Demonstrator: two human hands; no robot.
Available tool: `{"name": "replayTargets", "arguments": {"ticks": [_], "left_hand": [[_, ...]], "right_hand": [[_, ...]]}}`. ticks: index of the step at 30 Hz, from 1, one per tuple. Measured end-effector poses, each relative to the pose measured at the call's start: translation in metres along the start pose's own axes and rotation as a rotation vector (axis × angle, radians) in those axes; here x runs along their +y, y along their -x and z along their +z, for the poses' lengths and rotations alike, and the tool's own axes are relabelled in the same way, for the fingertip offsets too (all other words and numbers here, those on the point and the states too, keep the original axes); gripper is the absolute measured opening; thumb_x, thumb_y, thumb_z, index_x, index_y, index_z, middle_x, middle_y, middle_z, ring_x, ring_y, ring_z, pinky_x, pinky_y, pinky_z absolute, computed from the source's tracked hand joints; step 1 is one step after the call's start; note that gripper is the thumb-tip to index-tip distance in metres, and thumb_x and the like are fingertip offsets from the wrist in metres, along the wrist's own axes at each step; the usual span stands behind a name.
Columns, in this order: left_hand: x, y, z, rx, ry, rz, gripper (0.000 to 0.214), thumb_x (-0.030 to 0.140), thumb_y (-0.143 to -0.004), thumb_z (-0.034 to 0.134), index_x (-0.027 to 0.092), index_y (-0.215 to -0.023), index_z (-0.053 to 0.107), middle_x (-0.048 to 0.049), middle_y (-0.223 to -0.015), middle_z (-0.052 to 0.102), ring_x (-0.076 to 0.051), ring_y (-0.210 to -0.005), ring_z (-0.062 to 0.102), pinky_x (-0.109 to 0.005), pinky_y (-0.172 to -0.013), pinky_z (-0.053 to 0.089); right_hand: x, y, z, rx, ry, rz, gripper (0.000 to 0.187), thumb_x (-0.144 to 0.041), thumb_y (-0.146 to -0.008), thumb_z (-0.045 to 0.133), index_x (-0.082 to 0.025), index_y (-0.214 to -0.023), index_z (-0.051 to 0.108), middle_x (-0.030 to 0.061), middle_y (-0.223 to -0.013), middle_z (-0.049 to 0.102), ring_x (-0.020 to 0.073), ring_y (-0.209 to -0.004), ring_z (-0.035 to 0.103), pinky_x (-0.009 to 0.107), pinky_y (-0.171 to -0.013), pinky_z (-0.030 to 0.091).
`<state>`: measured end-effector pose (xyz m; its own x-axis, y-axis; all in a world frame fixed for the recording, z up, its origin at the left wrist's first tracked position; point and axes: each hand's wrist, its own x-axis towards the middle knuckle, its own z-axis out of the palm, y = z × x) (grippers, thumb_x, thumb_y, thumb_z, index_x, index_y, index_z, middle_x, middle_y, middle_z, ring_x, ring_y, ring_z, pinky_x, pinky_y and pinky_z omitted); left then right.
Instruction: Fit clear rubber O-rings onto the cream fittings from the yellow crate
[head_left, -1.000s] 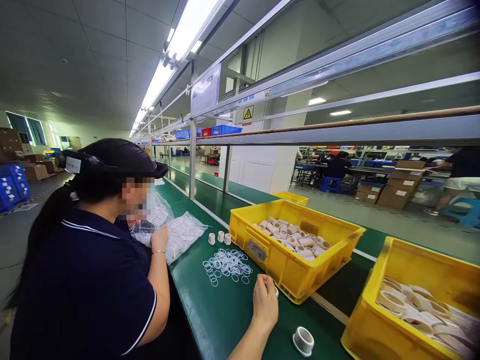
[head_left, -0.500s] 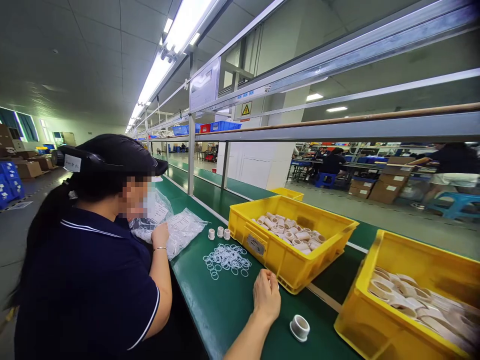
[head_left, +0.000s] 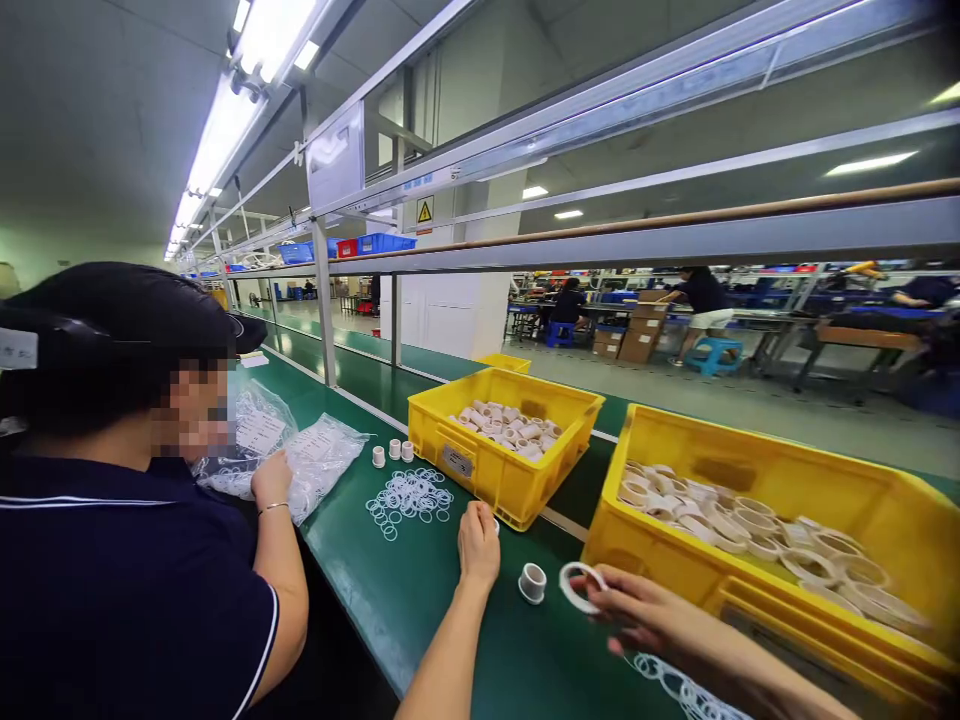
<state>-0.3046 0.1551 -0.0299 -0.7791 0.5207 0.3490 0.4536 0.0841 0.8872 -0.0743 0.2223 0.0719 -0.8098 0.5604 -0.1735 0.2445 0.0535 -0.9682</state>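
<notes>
Right hand (head_left: 637, 612) pinches white ring (head_left: 581, 587) upright, just right of white cap (head_left: 532, 582) standing on green belt (head_left: 420, 600). Left hand (head_left: 478, 540) fisted on belt, contents unclear. Looks like ring-handling step; joining ring and cap needs close alignment.

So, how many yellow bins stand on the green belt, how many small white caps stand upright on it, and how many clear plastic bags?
Yellow bins: 3, the near one, the middle one and a far one only partly seen.
White caps standing on the belt: 4, three beyond the loose rings and one nearer.
Clear bags: 2.
Total: 9.
</notes>
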Motion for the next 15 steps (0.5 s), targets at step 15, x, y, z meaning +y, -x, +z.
{"name": "replayTargets", "arguments": {"ticks": [15], "left_hand": [[-0.001,-0.003,0.002,-0.065,0.014,-0.042,0.042,0.047,-0.101,0.020,0.022,-0.096,0.053,-0.0087,-0.093,0.067,-0.023,-0.092,0.061,-0.035,-0.086,0.041]], "right_hand": [[0.068,-0.060,0.048,0.092,1.204,-0.614,0.019,-0.023,-0.089,0.053,-0.023,-0.105,0.063,0.0135,-0.113,0.064,0.0282,-0.092,0.069,0.046,-0.080,0.063]]}}
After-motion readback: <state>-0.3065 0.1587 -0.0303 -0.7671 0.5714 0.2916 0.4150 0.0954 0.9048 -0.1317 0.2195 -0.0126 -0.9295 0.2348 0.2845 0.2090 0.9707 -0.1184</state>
